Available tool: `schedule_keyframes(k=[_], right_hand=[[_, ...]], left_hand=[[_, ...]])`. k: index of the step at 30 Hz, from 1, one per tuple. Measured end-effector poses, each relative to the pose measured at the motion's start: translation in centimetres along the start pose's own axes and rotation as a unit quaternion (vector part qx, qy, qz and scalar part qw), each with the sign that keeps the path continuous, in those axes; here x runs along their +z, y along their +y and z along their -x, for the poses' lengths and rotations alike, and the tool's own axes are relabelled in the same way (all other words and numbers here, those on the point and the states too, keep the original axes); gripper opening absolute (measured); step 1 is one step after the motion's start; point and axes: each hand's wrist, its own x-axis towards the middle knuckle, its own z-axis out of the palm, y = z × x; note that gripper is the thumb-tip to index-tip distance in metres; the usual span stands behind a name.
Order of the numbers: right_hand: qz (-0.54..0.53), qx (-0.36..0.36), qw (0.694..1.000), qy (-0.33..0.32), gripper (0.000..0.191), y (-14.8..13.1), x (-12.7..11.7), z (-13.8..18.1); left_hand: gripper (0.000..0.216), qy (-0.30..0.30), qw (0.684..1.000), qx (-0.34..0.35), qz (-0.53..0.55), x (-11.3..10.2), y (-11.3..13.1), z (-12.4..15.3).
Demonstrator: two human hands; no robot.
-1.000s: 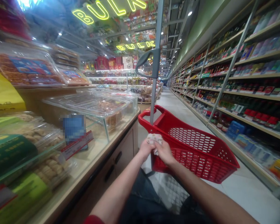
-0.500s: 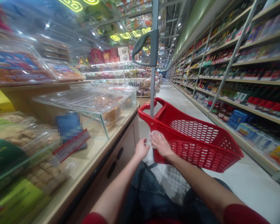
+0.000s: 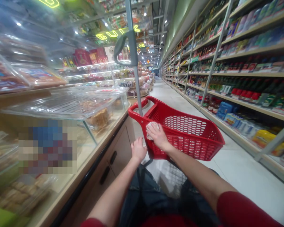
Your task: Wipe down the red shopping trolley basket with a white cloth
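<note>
A red plastic shopping basket (image 3: 191, 138) on wheels stands in the aisle ahead of me, with a grey pull handle (image 3: 132, 56) rising from its near end. My right hand (image 3: 157, 135) presses a crumpled white cloth (image 3: 151, 127) against the basket's near rim, fingers closed over it. My left hand (image 3: 138, 148) hangs just below and left of the rim, fingers curled, with nothing visible in it. Both sleeves are red.
A glass-fronted counter (image 3: 90, 157) with clear bins of biscuits runs along my left. Tall shelves (image 3: 239, 75) full of bottles and packets line the right. The pale tiled aisle floor (image 3: 239, 176) stretches ahead between them. A neon sign (image 3: 113, 33) glows overhead.
My left hand has let go of the cloth and dropped below the rim. The right hand kept the cloth and slid it along the rim. The view swung right, shifting the basket left.
</note>
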Motion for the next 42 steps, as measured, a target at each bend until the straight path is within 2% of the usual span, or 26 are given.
schedule_keyframes(k=[3,5,7,12,14,17,22,26,30,32,35,39,42], right_hand=[[-0.004,0.005,0.996,-0.087,0.033,0.1,2.2,4.6],[-0.013,-0.001,0.993,-0.12,0.032,0.1,2.7,6.6],[-0.021,-0.005,0.994,-0.105,0.034,0.2,1.9,6.8],[0.003,0.042,0.999,0.025,0.042,2.0,-1.6,2.6],[0.02,0.056,0.998,0.036,0.041,3.0,-1.9,2.3],[0.041,0.047,0.998,0.013,0.037,4.0,-0.8,4.6],[0.066,0.025,0.998,-0.009,0.032,3.6,1.1,10.4],[0.075,0.033,0.996,0.015,0.032,3.8,-1.1,11.7],[0.087,0.066,0.991,0.071,0.035,5.8,-4.7,10.7],[0.096,0.075,0.989,0.079,0.035,6.8,-5.4,10.7],[0.111,0.085,0.988,0.065,0.032,7.6,-4.4,12.3],[0.108,0.088,0.99,0.006,0.03,7.0,-2.1,16.0],[0.096,0.087,0.992,-0.001,0.03,6.3,-2.2,18.1]], left_hand=[[0.054,-0.006,0.999,0.018,-0.04,0.6,0.4,0.5],[0.056,-0.018,0.998,0.029,-0.053,1.3,0.5,0.7],[0.058,-0.027,0.997,0.039,-0.061,1.9,0.7,0.8],[0.064,-0.034,0.994,0.04,-0.091,2.3,2.3,0.6],[0.065,-0.037,0.992,0.052,-0.108,2.3,3.2,0.6],[0.066,-0.043,0.986,0.094,-0.133,2.6,4.3,0.8],[0.064,-0.054,0.975,0.154,-0.153,4.0,5.5,1.6],[0.063,-0.056,0.971,0.172,-0.157,4.9,6.3,1.7],[0.063,-0.047,0.967,0.187,-0.165,5.1,7.8,1.4],[0.064,-0.055,0.964,0.198,-0.166,5.2,8.8,1.3],[0.065,-0.071,0.957,0.219,-0.175,5.6,10.1,1.5],[0.06,-0.08,0.94,0.271,-0.193,6.4,10.9,2.3],[0.056,-0.086,0.933,0.297,-0.185,7.1,11.2,2.8]])
